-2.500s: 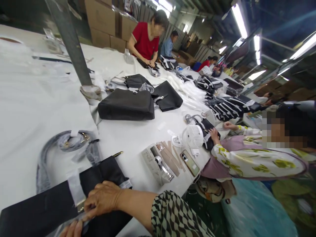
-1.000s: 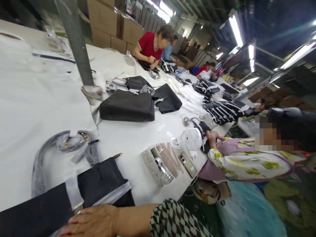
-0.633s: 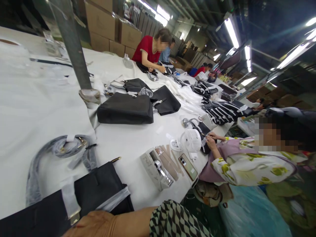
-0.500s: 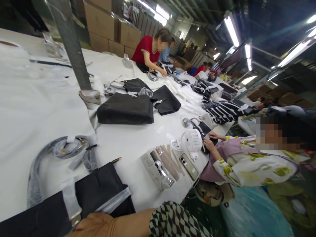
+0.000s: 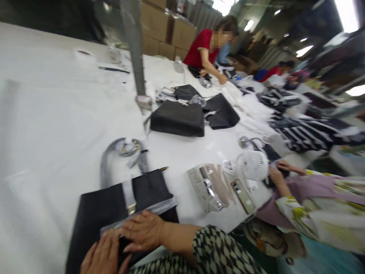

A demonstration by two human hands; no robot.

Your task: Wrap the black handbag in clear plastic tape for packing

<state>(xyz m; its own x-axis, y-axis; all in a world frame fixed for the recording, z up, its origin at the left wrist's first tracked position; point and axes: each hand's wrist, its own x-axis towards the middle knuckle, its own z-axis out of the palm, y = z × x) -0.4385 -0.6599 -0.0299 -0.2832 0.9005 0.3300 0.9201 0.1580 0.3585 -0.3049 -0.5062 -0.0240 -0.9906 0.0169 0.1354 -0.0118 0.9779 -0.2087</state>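
A black handbag [image 5: 105, 205] lies flat on the white-covered table in front of me. Its grey-wrapped handle loop [image 5: 105, 161] stretches out behind it, and a pale wrapped strap [image 5: 129, 192] with a gold clasp runs down its front. Across the bag goes a band of clear wrapping film [image 5: 162, 205]. My right hand [image 5: 145, 230] rests on this band with its fingers stretched out flat. Beside it, near the bottom edge, my left hand [image 5: 104, 253] lies on the bag, fingers extended; part of it is cut off by the frame.
To the right are a box of small items [image 5: 199, 188], a phone [image 5: 243, 196] and a white fan [image 5: 253, 165]. A co-worker's hands [image 5: 279, 173] work beyond the fan. More black bags [image 5: 178, 120] lie farther back, near a metal post [image 5: 134, 49].
The view has swung left, so the scene sits farther right. My left hand has come into view on the bag, and my right hand now lies on the film band.
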